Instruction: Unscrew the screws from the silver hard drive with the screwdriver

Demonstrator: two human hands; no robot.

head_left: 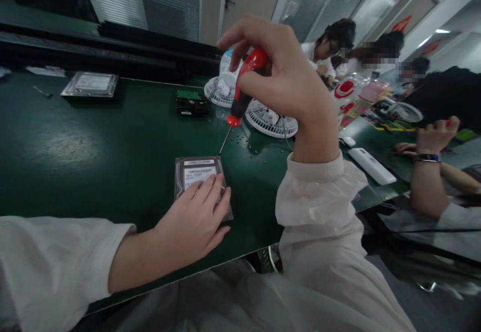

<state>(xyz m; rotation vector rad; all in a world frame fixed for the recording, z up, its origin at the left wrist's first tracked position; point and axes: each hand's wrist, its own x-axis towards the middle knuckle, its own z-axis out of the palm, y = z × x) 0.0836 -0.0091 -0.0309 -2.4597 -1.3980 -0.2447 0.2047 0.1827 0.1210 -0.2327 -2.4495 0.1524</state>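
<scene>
A hard drive (199,170) lies label side up on the green table (143,136). My left hand (197,214) rests flat over its lower part, fingers spread, hiding some of the label. Above the drive, my right hand (278,66) grips the handle of a red and black screwdriver (241,99). The screwdriver slants down to the left, and its tip is at the drive's top right corner. Whether the tip sits in a screw is too small to tell. Several small screws (251,147) are scattered to the right of the drive.
Another drive (90,84) lies at the back left, and a black and green part (191,102) at the back middle. White fans (270,120) stand behind the screws. To the right are a white power strip (372,165), a plastic bag and several people working.
</scene>
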